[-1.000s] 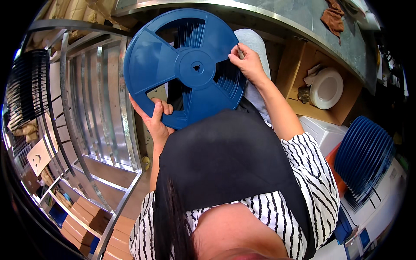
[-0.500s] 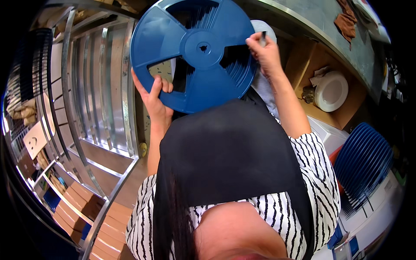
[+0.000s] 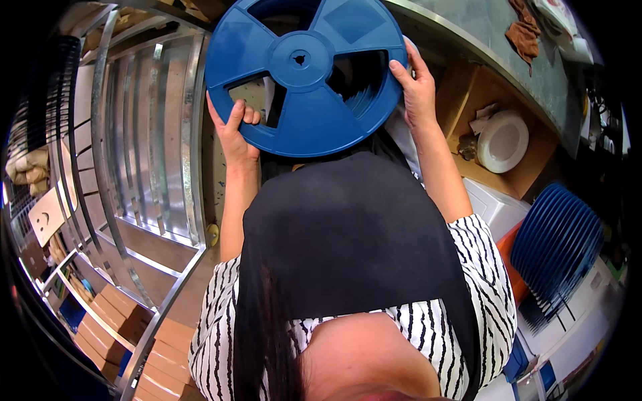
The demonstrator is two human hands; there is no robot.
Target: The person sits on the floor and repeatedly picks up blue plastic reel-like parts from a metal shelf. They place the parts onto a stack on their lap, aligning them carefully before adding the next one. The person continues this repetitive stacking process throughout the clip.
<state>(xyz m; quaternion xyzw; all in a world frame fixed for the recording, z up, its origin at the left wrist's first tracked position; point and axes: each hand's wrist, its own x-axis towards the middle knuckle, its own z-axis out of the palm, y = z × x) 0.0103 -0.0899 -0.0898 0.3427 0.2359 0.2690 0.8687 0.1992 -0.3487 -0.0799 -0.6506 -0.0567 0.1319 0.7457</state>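
Note:
A large blue plastic reel (image 3: pixel 304 120) is held out in front of me, its broad round face toward me. It has a small keyed hole in its hub and cut-out windows; stacked edges of more blue reels show through one window. My left hand (image 3: pixel 234 130) is closed on the lower left rim, with the thumb and fingertips at a window. On the right rim my right hand (image 3: pixel 418 87) is closed too, thumb on the face and the other fingers partly hidden behind the edge.
A metal rack (image 3: pixel 150 134) with upright bars stands at left, cardboard boxes (image 3: pixel 110 321) below it. To the right are an open carton (image 3: pixel 528 154) holding a white spool (image 3: pixel 503 142), a metal-edged worktop (image 3: pixel 488 60) with a brown cloth (image 3: pixel 523 33), and another blue reel stack (image 3: pixel 558 240).
My right hand was pinching a small dark-tipped piece beside the reel; now it grips the right rim and that piece is out of sight. The reel has turned and risen slightly.

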